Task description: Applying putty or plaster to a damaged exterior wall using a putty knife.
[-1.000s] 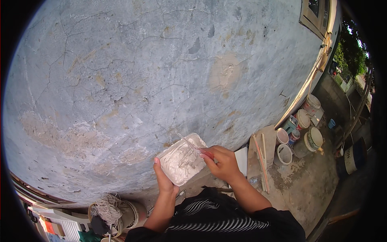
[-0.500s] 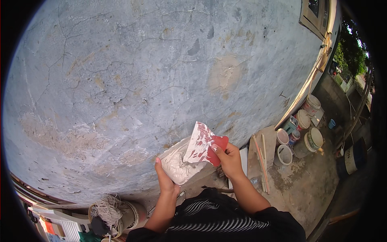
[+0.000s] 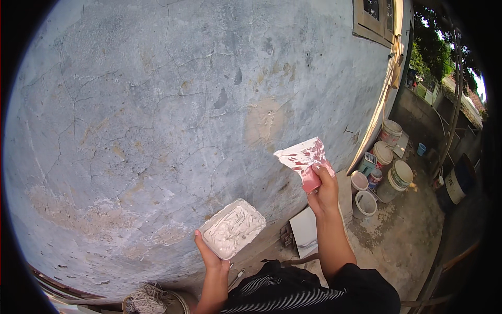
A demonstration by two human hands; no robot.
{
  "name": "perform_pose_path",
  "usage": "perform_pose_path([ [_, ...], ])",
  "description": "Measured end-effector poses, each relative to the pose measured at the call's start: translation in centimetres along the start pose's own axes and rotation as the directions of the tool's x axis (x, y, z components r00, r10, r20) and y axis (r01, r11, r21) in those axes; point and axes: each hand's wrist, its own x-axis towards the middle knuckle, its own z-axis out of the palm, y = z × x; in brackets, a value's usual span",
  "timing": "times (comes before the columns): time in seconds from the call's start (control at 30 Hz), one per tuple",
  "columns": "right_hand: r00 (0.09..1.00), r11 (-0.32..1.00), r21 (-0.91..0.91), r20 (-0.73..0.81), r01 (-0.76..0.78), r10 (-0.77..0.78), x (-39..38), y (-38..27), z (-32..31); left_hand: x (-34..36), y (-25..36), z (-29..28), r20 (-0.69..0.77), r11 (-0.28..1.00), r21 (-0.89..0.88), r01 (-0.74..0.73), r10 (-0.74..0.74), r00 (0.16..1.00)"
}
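Observation:
My left hand (image 3: 210, 257) holds a shallow rectangular tub (image 3: 258, 209) from below and its near side, thumb on the rim. Thick off-white filler paste (image 3: 232, 227) fills it, ridged on top. Raised to the right, my right hand (image 3: 325, 189) grips a red putty spreader (image 3: 310, 182) by its narrow end, the thumb on its face. White paste smears the wide blade, whose edge points up toward the wall. The spreader is apart from both tub and wall. Ahead stands a cracked blue-grey wall (image 3: 157, 131) with a beige filled patch (image 3: 266, 121) beyond the spreader.
Several paint buckets (image 3: 383, 153) stand on the concrete floor (image 3: 387, 235) to the right. A white panel (image 3: 304, 230) leans low by the wall. A bucket with a stringy mop head (image 3: 149, 299) is at lower left. A dark drum (image 3: 460, 180) stands far right, and a window (image 3: 374, 21) is upper right.
My right hand has lifted the spreader out of the tub, up and to the right, turning its blade upward. The tub has moved slightly down in view. The whole view has shifted a little right.

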Motion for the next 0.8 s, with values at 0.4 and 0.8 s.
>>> perform_pose_path([
  [0.4, 0.987, 0.962, -0.221, 0.069, 0.159, -0.147, 5.7, -4.2, 7.4, 0.0, 0.2, -0.5, -0.022, 0.999, -0.027, -0.022, 0.022, 1.000],
  [0.8, 0.993, 0.972, -0.205, 0.018, 0.118, -0.117, 7.8, -4.9, 9.9, 0.3, 0.3, -2.0, -0.017, 0.998, -0.042, -0.035, 0.034, 0.999],
])
